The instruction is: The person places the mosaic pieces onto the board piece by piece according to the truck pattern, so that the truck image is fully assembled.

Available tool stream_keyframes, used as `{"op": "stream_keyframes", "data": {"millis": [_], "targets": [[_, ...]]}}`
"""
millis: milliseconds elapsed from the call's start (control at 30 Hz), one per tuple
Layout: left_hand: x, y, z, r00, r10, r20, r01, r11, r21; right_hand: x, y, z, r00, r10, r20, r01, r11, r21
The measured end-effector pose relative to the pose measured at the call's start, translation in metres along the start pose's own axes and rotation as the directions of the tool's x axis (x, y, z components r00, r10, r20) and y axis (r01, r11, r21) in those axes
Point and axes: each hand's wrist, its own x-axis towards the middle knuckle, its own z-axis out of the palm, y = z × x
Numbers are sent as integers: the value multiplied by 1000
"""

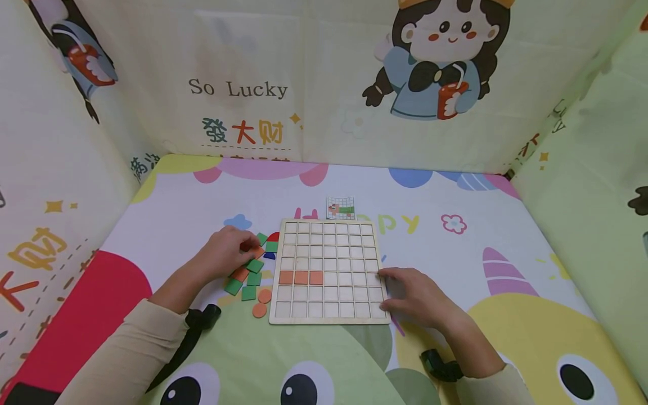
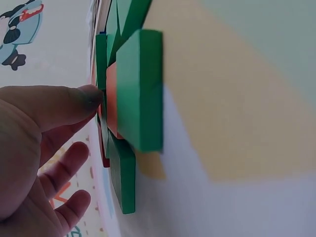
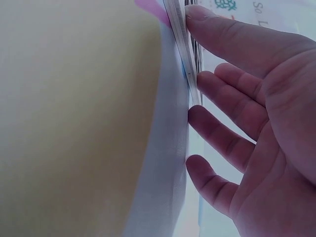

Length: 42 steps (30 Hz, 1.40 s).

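The back wall cloth (image 1: pixel 334 84) says "So Lucky" (image 1: pixel 238 89) in dark letters. Under that come three Chinese signs, 發大财 (image 1: pixel 243 131): one dark, one red and one gold. The row below them is cut off by the table's edge. On the left wall cloth (image 1: pixel 50 140) there is a big gold 财 (image 1: pixel 37 248) and part of a red 大 (image 1: pixel 18 291). The table cloth (image 1: pixel 430 247) shows a green P (image 1: pixel 387 224) and a yellow Y (image 1: pixel 410 224) past the board (image 1: pixel 329 321). Signs on the right wall cloth (image 1: pixel 582 197) look too squashed to read. In the right wrist view, "So" and "L" stand sideways.
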Motion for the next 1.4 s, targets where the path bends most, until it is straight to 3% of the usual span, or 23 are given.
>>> {"op": "stream_keyframes", "data": {"millis": [533,1400], "targets": [[2,-5,0,999,36,12,-36,999,28,0,0,1,1000,1,1,-1,1000,1],[1,-5,1,1000,-12,-8,12,1000,10,0,1,0,1000,-10,-5,10,1000,0]]}}
